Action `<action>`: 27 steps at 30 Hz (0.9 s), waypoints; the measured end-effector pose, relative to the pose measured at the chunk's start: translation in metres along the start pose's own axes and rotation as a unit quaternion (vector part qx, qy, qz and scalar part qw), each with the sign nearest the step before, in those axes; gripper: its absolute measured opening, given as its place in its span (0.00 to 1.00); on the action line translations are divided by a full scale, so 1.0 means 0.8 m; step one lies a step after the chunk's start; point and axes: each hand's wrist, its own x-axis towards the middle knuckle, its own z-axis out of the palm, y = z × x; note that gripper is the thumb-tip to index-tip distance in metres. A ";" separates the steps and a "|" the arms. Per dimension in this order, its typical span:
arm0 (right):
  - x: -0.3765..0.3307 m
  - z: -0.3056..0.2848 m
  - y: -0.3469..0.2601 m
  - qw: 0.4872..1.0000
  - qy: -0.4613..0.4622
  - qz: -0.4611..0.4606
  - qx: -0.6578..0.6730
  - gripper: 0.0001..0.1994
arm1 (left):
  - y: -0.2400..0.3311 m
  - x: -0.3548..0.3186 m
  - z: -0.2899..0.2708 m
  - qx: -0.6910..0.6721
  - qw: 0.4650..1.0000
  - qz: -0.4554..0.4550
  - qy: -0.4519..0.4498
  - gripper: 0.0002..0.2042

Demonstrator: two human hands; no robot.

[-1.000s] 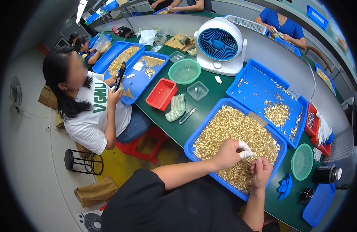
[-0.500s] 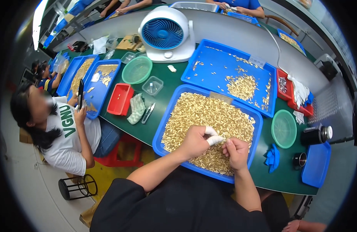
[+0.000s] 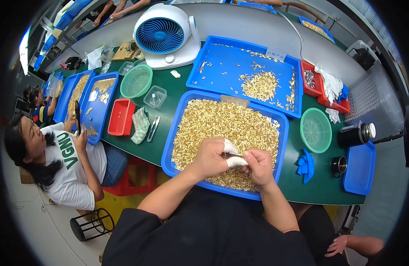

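A blue tray [image 3: 174, 133] in front of me is heaped with several small brass-coloured parts [image 3: 222, 122]. Both hands meet over its near half. My left hand [image 3: 210, 158] has white finger cots on thumb and forefinger and pinches a small brass part. My right hand [image 3: 257, 166] closes its fingertips on the same spot, touching the left fingers. The part itself is mostly hidden between the fingers.
A second blue tray [image 3: 213, 57] with fewer brass parts lies behind. A white and blue fan [image 3: 162, 35], green bowls [image 3: 136, 81] [image 3: 316, 130], a red bin [image 3: 121, 117], tweezers [image 3: 152, 128], a black flask [image 3: 355, 134] and a blue lid [image 3: 358, 168] stand around. A person [image 3: 67, 164] sits at my left holding a phone.
The view swung left, so the tray now sits centred. My hands stayed joined over the near part of the heap, working the small part between the fingertips.
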 end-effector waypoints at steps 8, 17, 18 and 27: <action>-0.001 -0.006 0.005 0.995 0.085 0.001 0.055 0.16 | 0.010 0.000 -0.032 0.261 0.964 -0.025 -0.033 0.17; 0.006 -0.003 0.007 0.994 0.092 0.016 0.061 0.15 | -0.023 -0.008 -0.021 0.205 0.978 -0.009 -0.036 0.07; 0.006 -0.003 0.008 0.994 0.090 0.016 0.061 0.15 | -0.024 -0.007 -0.022 0.206 0.978 -0.010 -0.036 0.07; 0.001 -0.003 0.008 0.998 0.063 0.008 0.015 0.15 | -0.007 -0.010 -0.012 -0.296 0.925 -0.231 0.063 0.05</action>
